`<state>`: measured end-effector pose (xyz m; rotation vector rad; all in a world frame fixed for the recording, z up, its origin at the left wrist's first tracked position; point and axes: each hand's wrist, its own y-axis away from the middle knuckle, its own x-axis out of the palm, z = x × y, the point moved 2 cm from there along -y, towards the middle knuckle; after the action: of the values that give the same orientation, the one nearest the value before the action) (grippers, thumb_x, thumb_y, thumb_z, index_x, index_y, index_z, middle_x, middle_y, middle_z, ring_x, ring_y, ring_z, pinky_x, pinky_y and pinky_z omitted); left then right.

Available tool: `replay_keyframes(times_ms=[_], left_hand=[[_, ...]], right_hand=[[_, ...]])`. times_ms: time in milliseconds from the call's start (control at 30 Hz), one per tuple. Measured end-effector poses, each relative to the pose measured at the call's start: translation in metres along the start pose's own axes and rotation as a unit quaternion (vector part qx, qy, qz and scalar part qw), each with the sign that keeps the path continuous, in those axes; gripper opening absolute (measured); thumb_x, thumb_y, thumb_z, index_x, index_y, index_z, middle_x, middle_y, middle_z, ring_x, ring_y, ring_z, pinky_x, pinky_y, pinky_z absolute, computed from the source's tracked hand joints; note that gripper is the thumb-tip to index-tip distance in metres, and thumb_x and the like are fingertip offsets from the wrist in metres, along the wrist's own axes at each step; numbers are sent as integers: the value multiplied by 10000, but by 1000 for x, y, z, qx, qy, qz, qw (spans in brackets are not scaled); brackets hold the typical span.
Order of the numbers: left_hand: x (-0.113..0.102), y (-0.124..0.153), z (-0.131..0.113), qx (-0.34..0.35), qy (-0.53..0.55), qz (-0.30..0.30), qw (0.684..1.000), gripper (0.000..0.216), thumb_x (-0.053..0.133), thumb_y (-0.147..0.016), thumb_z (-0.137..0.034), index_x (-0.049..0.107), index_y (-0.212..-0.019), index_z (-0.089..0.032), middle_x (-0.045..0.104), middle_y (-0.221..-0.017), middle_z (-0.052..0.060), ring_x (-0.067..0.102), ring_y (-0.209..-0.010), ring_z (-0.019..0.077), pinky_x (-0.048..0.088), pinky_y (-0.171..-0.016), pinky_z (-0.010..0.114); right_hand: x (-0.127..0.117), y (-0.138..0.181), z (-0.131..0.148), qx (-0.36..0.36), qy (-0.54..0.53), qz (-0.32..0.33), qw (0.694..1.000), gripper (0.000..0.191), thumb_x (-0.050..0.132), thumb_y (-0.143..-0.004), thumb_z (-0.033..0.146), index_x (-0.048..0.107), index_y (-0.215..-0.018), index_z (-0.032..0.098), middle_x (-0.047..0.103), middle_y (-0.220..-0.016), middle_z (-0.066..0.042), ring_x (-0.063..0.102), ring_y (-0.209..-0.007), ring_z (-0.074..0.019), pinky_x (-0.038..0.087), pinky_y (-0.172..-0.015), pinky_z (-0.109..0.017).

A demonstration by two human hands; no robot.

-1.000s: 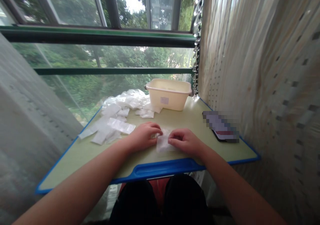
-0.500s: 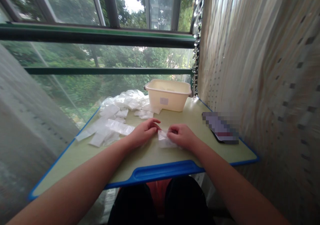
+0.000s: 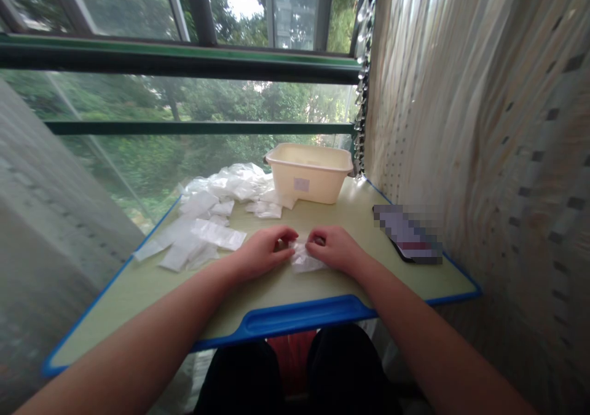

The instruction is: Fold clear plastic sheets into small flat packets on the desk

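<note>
A small clear plastic bag [image 3: 305,261] lies on the table between my two hands, its film creased. My left hand [image 3: 270,252] has its thumb and fingers closed at the bag's left edge. From the other side, my right hand [image 3: 335,249] pinches the bag's upper right part, fingers curled in. Whether anything is inside the bag I cannot tell. To the left of my hands lie several flat white translucent bags [image 3: 216,235], overlapping, with a heap of more bags [image 3: 235,181] behind them.
A cream plastic tub [image 3: 318,187] with a small label stands at the back of the table. On the right lies a phone [image 3: 410,237], its screen blurred out. The pale green table [image 3: 184,316] has a blue rim with a groove [image 3: 308,316] at the front. Curtains hang at both sides.
My left hand's fingers, stretched out before, have closed in on the bag's left edge. The bag looks more crumpled. My right hand keeps its pinch in nearly the same place.
</note>
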<state>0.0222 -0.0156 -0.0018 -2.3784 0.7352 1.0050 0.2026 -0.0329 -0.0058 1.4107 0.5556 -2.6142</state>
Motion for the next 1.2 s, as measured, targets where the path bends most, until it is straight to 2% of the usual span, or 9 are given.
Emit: replay_keyframes(times_ms=[233, 333, 433, 533, 600, 767, 1000, 1133, 1200], left_hand=[[4, -6, 8, 2, -21, -35, 999, 197, 509, -722, -213, 598, -894, -177, 611, -807, 18, 538, -668, 133, 430, -624, 241], [4, -7, 9, 1, -26, -47, 999, 178, 497, -721, -202, 602, -862, -174, 604, -763, 17, 536, -669, 140, 430, -631, 247], [3, -8, 10, -8, -13, -52, 999, 187, 494, -717, -200, 601, -869, -176, 609, -756, 14, 542, -677, 145, 435, -648, 255], [3, -9, 9, -8, -15, -59, 998, 199, 494, -718, -207, 601, -883, -175, 609, -749, 12, 544, -677, 145, 434, -646, 254], [3, -10, 9, -8, -25, -62, 998, 215, 492, -722, -212, 600, -904, -175, 607, -730, 9, 542, -657, 141, 431, -632, 248], [2, -15, 12, -35, -52, -73, 995, 289, 497, -721, -226, 601, -985, -177, 631, -771, 19, 548, -634, 141, 431, -618, 252], [-1, -16, 10, -44, -60, -107, 991, 349, 481, -731, -217, 572, -1065, -170, 635, -861, 28, 546, -621, 132, 443, -651, 267], [-4, -1, -10, 49, -122, -147, 980, 234, 468, -768, -217, 597, -959, -180, 599, -935, 51, 543, -804, 168, 432, -763, 295], [-2, 6, -18, 121, -160, -82, 976, 212, 484, -773, -233, 619, -933, -198, 593, -969, 54, 521, -919, 194, 405, -836, 310]], right_hand=[[1, -3, -3, 5, -5, -15, 1000, 152, 535, -722, 260, 639, -775, 162, 577, -637, -1, 486, -593, -115, 344, -564, -221], [-5, 3, 2, -30, 13, -82, 996, 183, 544, -734, 265, 610, -862, 153, 583, -768, -35, 512, -717, -145, 383, -675, -253], [-13, 21, 14, -101, 98, -160, 977, 185, 535, -756, 276, 611, -886, 170, 571, -893, -76, 486, -887, -205, 334, -834, -347], [-12, 38, 27, -214, 149, -112, 959, 226, 504, -783, 262, 620, -969, 211, 584, -958, -73, 475, -905, -212, 308, -854, -375], [-10, 44, 31, -243, 154, -61, 956, 303, 500, -781, 264, 588, -1067, 215, 587, -1019, -73, 475, -937, -220, 316, -856, -375], [-6, 41, 27, -227, 104, 23, 968, 341, 521, -751, 248, 579, -1084, 204, 614, -1011, -68, 522, -923, -206, 355, -846, -348], [-8, 40, 24, -217, 75, 25, 973, 352, 549, -738, 243, 593, -1088, 233, 615, -1024, -61, 534, -943, -201, 370, -849, -346], [-9, 39, 22, -208, 46, 14, 977, 409, 550, -754, 286, 551, -1159, 227, 596, -1080, -66, 527, -972, -207, 375, -873, -352], [-10, 39, 20, -201, 33, 9, 979, 387, 538, -766, 290, 560, -1144, 210, 597, -1081, -67, 529, -971, -202, 381, -877, -342]])
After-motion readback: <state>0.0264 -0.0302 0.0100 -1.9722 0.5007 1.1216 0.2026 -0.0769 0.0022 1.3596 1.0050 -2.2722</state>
